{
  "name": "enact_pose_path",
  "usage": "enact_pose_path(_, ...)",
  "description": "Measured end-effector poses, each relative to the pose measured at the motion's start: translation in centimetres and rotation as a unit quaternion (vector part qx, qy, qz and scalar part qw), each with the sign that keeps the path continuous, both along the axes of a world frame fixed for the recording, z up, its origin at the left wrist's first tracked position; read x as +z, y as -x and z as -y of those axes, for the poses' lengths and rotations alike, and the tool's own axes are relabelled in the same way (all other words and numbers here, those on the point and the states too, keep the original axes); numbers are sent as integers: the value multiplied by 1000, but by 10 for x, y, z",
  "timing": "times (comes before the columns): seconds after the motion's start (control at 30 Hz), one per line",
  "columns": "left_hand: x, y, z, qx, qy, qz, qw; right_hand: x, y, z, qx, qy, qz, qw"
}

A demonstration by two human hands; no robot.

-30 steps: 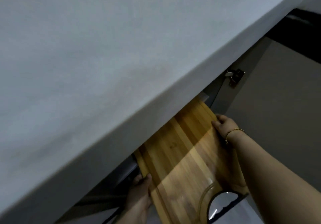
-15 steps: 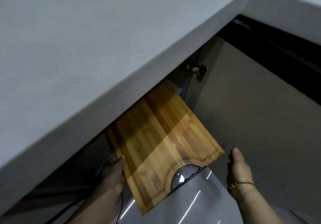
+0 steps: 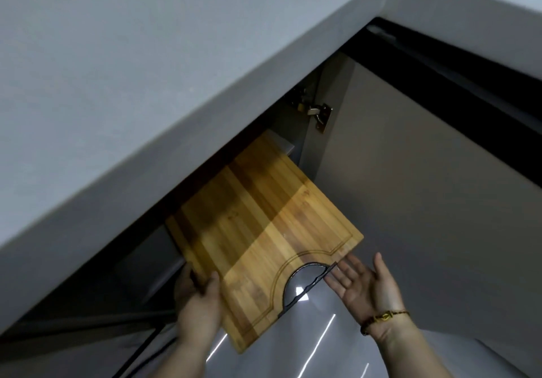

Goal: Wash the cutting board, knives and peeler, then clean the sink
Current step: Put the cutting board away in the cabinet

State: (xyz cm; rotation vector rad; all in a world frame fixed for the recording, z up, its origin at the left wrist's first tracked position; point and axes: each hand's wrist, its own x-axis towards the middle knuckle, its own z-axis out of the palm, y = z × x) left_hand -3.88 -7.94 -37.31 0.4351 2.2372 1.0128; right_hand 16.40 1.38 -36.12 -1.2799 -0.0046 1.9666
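Observation:
A striped bamboo cutting board (image 3: 258, 231) with a half-round cut-out and a dark metal handle bar (image 3: 308, 288) sticks out of an overhead cabinet, its far end hidden behind the grey cabinet front. My left hand (image 3: 198, 304) grips the board's left edge, thumb on top. Just below the board's near right corner, my right hand (image 3: 363, 285) is held palm up with fingers spread, next to the handle bar, holding nothing. A thin bracelet sits on that wrist. Knives, peeler and sink are out of view.
A grey cabinet front (image 3: 146, 84) fills the upper left. The open cabinet door (image 3: 425, 187) stands at the right, hung on a metal hinge (image 3: 318, 112). A glossy grey surface (image 3: 293, 348) lies below the hands. A dark cable (image 3: 140, 351) runs at the lower left.
The board has slid further out of the cabinet toward me. My right hand left the board's right edge, dropped, and turned palm up under its near corner. My left hand kept its grip.

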Motion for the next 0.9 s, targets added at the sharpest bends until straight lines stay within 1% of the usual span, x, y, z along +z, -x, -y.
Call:
enact_pose_path(0.03, 5, -12, 7, -75, 12, -98, 992, 0, 1, -3, 0, 3, 4, 1000)
enact_pose_path(0.07, 7, -22, 13, -164, 12, -191, 968, 1, 2, -6, 1, 6, 9, 1000)
enact_pose_path(0.1, 2, -29, 16, -258, 15, -248, 933, 0, 3, -9, 4, 6, 10, 1000)
enact_pose_path(0.13, -7, -33, 17, -350, 36, -289, 890, 0, 5, -12, 9, 4, 12, 1000)
enact_pose_path(0.17, -16, -36, 15, -409, 57, -313, 856, 0, 6, -14, 14, 1, 14, 1000)
enact_pose_path(0.23, -31, -38, 3, -447, 62, -353, 819, 0, 10, -21, 16, -2, 18, 1000)
enact_pose_path(0.3, -34, -40, -9, -464, 82, -369, 801, 3, 14, -28, 12, -6, 23, 1000)
enact_pose_path(0.37, -32, -45, -18, -475, 118, -348, 799, 6, 21, -38, 17, -14, 26, 999)
enact_pose_path(0.4, -31, -43, -23, -474, 127, -337, 804, 8, 26, -43, 20, -17, 29, 999)
enact_pose_path(0.43, -33, -42, -28, -458, 130, -338, 812, 8, 32, -49, 25, -19, 32, 999)
enact_pose_path(0.47, -41, -38, -31, -431, 131, -358, 818, 9, 39, -53, 29, -21, 34, 999)
enact_pose_path(0.53, -39, -34, -40, -418, 136, -336, 833, 10, 51, -61, 42, -29, 36, 998)
enact_pose_path(0.6, -14, -23, -50, -448, 201, -315, 812, 10, 65, -67, 57, -38, 29, 997)
enact_pose_path(0.63, -3, -22, -58, -449, 228, -299, 810, 10, 72, -70, 62, -39, 25, 997)
enact_pose_path(0.67, -8, -14, -59, -445, 236, -311, 806, 8, 79, -71, 66, -37, 19, 997)
enact_pose_path(0.7, -6, -5, -61, -440, 253, -301, 808, 7, 88, -74, 74, -37, 12, 997)
enact_pose_path(0.77, -9, 15, -62, -400, 256, -350, 807, 3, 108, -78, 89, -40, -1, 995)
enact_pose_path(0.8, -13, 26, -62, -397, 270, -336, 810, 1, 118, -79, 94, -45, -9, 995)
enact_pose_path(0.83, -20, 36, -62, -415, 259, -352, 798, 0, 126, -81, 98, -49, -14, 994)
enact_pose_path(0.9, -36, 51, -63, -407, 221, -392, 795, 0, 140, -82, 103, -48, -8, 993)
